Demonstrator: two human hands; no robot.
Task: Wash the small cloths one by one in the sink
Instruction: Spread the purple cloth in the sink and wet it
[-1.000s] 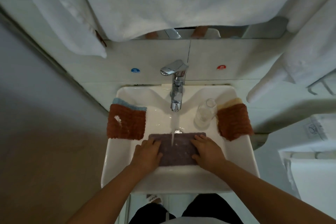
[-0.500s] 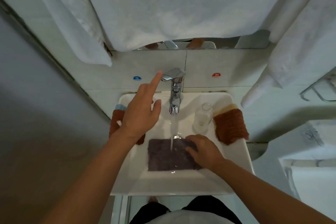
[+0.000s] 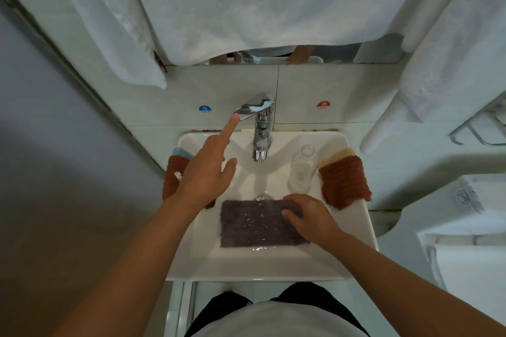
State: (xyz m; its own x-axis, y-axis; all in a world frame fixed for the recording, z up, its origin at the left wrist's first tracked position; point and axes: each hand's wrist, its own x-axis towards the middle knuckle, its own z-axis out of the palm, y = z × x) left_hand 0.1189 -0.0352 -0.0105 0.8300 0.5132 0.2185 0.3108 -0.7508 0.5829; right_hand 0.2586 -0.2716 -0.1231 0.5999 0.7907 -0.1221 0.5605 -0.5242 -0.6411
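The left hand (image 3: pixel 204 178), forefinger straight, touches the tap lever (image 3: pixel 253 109); the right hand (image 3: pixel 312 217), fingers curled, presses the purple cloth (image 3: pixel 254 224) beneath it.

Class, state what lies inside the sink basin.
A wet purple cloth lies flat in the sink, the right hand covering its right edge. The drain is hidden.
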